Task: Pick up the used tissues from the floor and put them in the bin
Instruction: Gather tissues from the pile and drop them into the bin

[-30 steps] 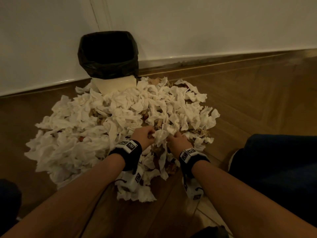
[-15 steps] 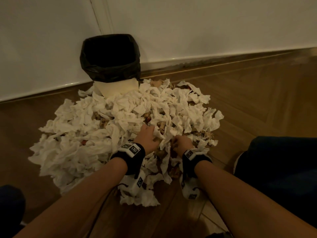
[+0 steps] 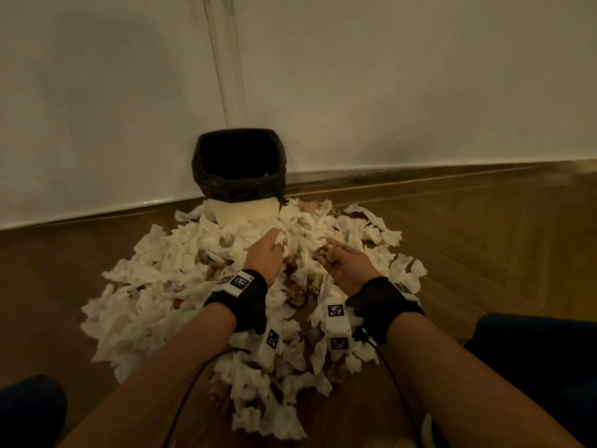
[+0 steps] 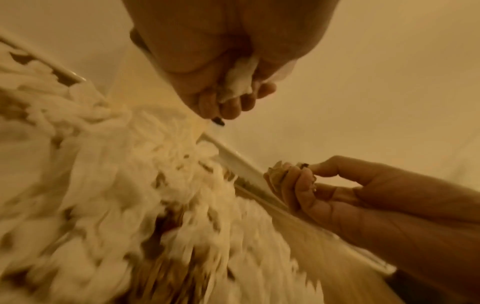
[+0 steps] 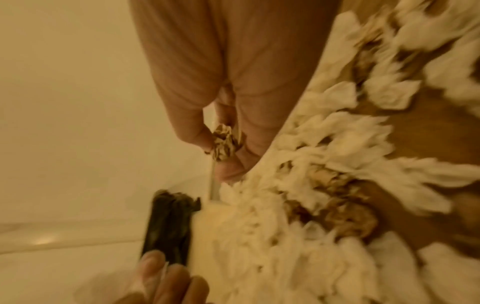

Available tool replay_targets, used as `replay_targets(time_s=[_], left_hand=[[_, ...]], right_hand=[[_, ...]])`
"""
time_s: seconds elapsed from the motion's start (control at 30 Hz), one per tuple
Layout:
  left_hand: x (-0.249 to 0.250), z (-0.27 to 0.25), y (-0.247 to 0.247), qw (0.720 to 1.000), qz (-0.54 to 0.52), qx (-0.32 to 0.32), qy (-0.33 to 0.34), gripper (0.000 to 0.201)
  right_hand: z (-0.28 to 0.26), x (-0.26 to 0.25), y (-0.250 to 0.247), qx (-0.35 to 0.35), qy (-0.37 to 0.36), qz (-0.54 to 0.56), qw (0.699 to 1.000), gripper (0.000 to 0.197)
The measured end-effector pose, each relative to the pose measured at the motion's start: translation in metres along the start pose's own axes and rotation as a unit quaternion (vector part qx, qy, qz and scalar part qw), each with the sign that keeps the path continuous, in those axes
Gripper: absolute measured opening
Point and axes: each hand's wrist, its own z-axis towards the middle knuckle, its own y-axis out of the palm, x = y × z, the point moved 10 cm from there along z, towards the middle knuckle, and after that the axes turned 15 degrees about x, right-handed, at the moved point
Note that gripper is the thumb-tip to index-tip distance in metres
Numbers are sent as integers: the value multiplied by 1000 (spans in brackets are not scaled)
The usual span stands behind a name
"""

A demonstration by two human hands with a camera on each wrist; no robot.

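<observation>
Left hand (image 3: 263, 255) fingers curl round a white tissue (image 4: 240, 79); right hand (image 3: 344, 265) fingers pinch a brown-stained wad (image 5: 224, 142). Both hands hang over the pile (image 3: 155, 286) on the floor. This looks like the carry step; next, reach over the bin (image 3: 239, 164) at the wall and let go.

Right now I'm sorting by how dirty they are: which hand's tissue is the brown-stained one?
The right hand pinches the brown-stained tissue; the left hand grips a clean white one.
</observation>
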Motion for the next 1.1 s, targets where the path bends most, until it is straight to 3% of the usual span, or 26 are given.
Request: replay_targets(time_s=[0.13,0.23,0.43,0.53,0.63,0.83,0.97,1.1], left_hand=[[14,40,-38,988,-120,36,-85,38],[28,77,-70,989,-91,82,-82,38],[63,123,-122,983,-83,161,28,37],[53,137,-133,973,-130,190,-1,28],[35,145,-133,963,-165,205,-49,36],[30,147,-126,966,-174,177,-67,51],[23,134,-115,943,-267,161,-117,59],[25,111,-103,970,-176,168,-27,36]], right_hand=[[-25,-34,63,-67,-44,-6,997,41],[-36,-63,106,-83,-107,-35,990,36],[-32,-109,172,-47,-223,-94,969,30],[-19,-106,198,-42,-210,-107,971,33],[-6,-88,217,-74,-151,-108,980,46],[16,-73,210,-97,-79,-39,991,44],[21,-73,168,-35,-96,-72,992,39],[23,-57,112,-7,-71,-103,992,45]])
